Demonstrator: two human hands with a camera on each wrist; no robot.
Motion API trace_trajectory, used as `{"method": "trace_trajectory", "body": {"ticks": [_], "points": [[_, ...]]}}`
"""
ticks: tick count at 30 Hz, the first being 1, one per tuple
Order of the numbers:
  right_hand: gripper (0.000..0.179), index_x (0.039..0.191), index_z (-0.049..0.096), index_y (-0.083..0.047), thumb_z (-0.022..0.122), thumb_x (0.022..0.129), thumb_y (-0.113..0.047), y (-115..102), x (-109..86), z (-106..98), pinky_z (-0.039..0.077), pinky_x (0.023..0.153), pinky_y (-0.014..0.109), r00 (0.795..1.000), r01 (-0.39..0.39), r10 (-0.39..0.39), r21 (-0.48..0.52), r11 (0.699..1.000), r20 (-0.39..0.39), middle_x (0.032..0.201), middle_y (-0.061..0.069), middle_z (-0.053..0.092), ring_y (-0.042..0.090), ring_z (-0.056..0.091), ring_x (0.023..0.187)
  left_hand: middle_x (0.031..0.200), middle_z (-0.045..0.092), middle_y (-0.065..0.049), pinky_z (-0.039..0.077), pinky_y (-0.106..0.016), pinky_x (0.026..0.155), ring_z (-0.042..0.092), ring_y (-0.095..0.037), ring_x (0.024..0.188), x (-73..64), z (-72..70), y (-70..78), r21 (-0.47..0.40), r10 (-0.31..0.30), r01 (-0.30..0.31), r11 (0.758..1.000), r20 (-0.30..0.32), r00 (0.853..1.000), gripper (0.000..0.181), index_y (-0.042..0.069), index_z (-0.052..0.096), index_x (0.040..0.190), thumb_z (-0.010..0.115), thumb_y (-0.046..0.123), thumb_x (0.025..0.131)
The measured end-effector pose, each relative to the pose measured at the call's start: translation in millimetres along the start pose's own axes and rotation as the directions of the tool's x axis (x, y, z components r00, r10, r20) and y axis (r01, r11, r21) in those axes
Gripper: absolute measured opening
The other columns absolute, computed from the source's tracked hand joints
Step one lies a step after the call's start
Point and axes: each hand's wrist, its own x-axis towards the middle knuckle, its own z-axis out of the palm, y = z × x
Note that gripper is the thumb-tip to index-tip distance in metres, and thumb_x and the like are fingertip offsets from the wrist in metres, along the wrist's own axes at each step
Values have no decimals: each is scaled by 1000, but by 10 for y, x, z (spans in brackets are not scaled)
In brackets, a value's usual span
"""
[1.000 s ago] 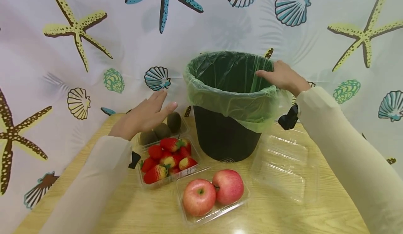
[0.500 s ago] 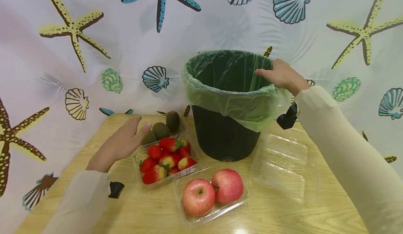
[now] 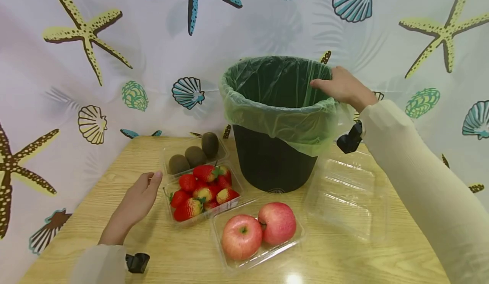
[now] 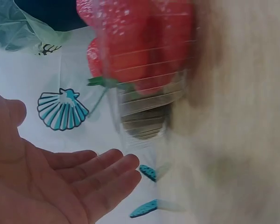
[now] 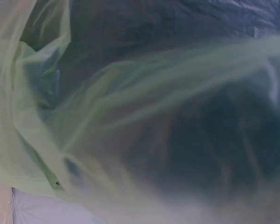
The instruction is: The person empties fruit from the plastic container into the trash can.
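A black trash bin point(image 3: 273, 161) stands upright at the back of the table, lined with a green plastic bag point(image 3: 282, 125) folded over its rim. My right hand point(image 3: 345, 86) holds the bin's right rim, the thumb reaching over the opening; the other fingers are mostly hidden. The right wrist view is filled by the bag point(image 5: 102, 107). My left hand point(image 3: 133, 201) is open with relaxed fingers above the table, left of a clear box of strawberries point(image 3: 189, 207), apart from it. In the left wrist view, the left palm point(image 4: 51, 186) holds nothing.
Several strawberries fill their box. Behind them three kiwis point(image 3: 195, 156) sit in another clear box. Two apples point(image 3: 242, 237) lie in a clear box at the front. Clear plastic containers point(image 3: 344, 199) lie right of the bin. A patterned sheet point(image 3: 267, 21) hangs behind the table.
My left hand has come away from beside the bin, moving left and toward me, past the kiwis and strawberries. The right hand has stayed at the bin's rim.
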Motion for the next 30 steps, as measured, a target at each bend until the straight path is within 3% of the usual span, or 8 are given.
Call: {"method": "trace_trajectory", "body": {"ticks": [4,7,11,15,18,21,30], "points": [[88,149,-11,1,34,96,-53,-8,-5,-11,11,117,56,1000,-1,1,4,1000,-3,157,20,-16,38,-6,146,134,36,-36,43,-56,94,43,-50,121,-55,67,-68,-129,-69,70,989,18,997,79,-17,20,141,9,51,101],[88,149,-12,1,34,96,-53,-8,-15,-16,11,117,56,1000,1,0,12,1000,-5,157,20,-16,38,-7,146,124,44,-32,53,-41,83,57,-37,102,-88,106,-94,-267,-132,136,954,35,991,77,-16,23,138,10,49,101],[89,149,-12,1,34,96,-53,-3,-21,-15,11,117,56,1000,0,0,26,1000,-8,157,19,-17,38,-7,146,96,55,-13,58,-31,70,62,-16,77,-135,155,-132,-445,-220,243,862,102,970,71,-15,31,131,12,46,102],[89,150,-13,0,33,96,-54,-2,-14,1,11,117,55,1000,-6,6,34,999,-4,157,18,-18,37,-7,146,77,56,0,59,-32,66,64,-12,67,-190,216,-183,-593,-246,321,739,207,947,61,-10,38,118,16,45,102],[88,150,-12,0,33,96,-54,-3,-9,16,11,117,55,1000,-5,6,37,999,-5,157,18,-17,37,-6,146,73,57,1,59,-34,65,64,-13,65,-205,256,-214,-639,-231,344,688,257,939,56,-3,46,107,17,45,102],[88,150,-11,0,33,96,-54,-8,-4,27,12,117,55,1000,-1,1,36,999,-10,158,18,-15,37,-5,146,74,57,1,58,-35,66,64,-13,66,-200,276,-229,-655,-223,353,668,276,935,52,4,51,96,19,44,102],[88,150,-11,-1,33,96,-54,10,-17,12,13,117,56,1000,-7,8,33,999,-16,158,18,-15,38,-4,146,75,55,2,58,-34,68,62,-12,68,-202,289,-215,-663,-199,332,671,270,942,45,13,54,85,24,41,103]]}}
